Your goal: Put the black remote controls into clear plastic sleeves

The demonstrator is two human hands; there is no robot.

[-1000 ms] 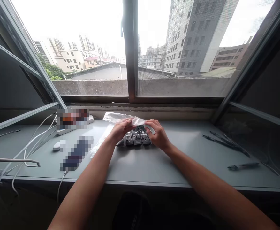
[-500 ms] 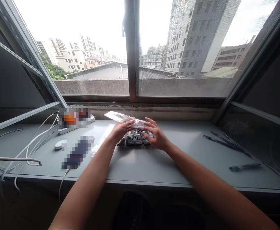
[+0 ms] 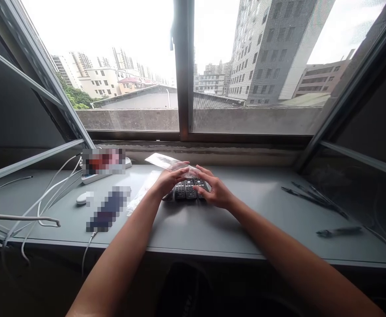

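Observation:
A clear plastic bag (image 3: 161, 161) with a white end slants above the table, its white end up and to the left. My left hand (image 3: 170, 179) is closed on the bag, thumb along its near side. At the bag's right end, the fingertips of my right hand (image 3: 216, 190) touch the film, while its thumb stands apart below. Underneath the hands, several black remote controls (image 3: 190, 190) lie side by side on the table, partly hidden by my right fingers. More clear plastic wrapping (image 3: 143, 193) lies beside my left forearm.
A grey table (image 3: 245, 229) runs along the window. Left are a white power strip (image 3: 105, 172) with cables, a small white object (image 3: 83, 199) and a blurred-out dark device (image 3: 108, 211) on a cable. Dark cables (image 3: 311, 200) and a pen-like item (image 3: 338, 231) lie right.
My right fingers have come in to the left, closer together and against the bag's right end. The left hand keeps its hold on the bag. The view has shifted slightly.

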